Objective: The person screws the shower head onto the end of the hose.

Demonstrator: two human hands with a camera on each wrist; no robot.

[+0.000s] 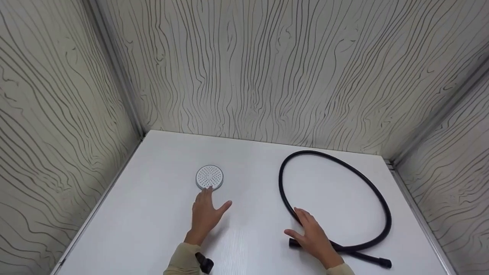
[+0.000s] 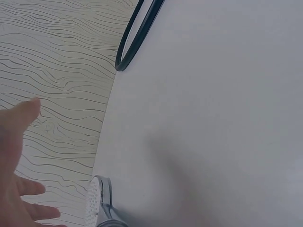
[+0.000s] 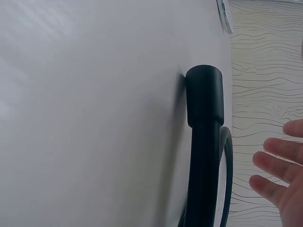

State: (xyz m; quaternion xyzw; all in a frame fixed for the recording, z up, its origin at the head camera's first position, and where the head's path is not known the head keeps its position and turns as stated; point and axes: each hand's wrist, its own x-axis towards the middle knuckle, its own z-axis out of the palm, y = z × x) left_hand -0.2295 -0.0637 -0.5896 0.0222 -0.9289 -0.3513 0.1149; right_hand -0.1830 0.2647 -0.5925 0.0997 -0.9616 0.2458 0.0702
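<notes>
A round shower head (image 1: 209, 176) with a pale, dotted spray face lies on the white table, left of the middle. In the head view my left hand (image 1: 206, 214) reaches over its near edge, fingers extended and thumb spread; the handle is hidden beneath it. The left wrist view shows the shower head (image 2: 98, 201) from the side, beside the fingers. A black shower hose (image 1: 382, 202) lies in a loop on the right. Above its near-left part hovers my right hand (image 1: 315, 236), fingers extended, holding nothing. One hose end fitting (image 3: 205, 94) appears large in the right wrist view.
Wood-grain patterned panels (image 1: 252, 68) rise behind the table (image 1: 153, 214) and on both sides. The hose's other end fitting (image 1: 385, 262) lies near the table's front right. Metal strips (image 1: 424, 229) run along the side edges.
</notes>
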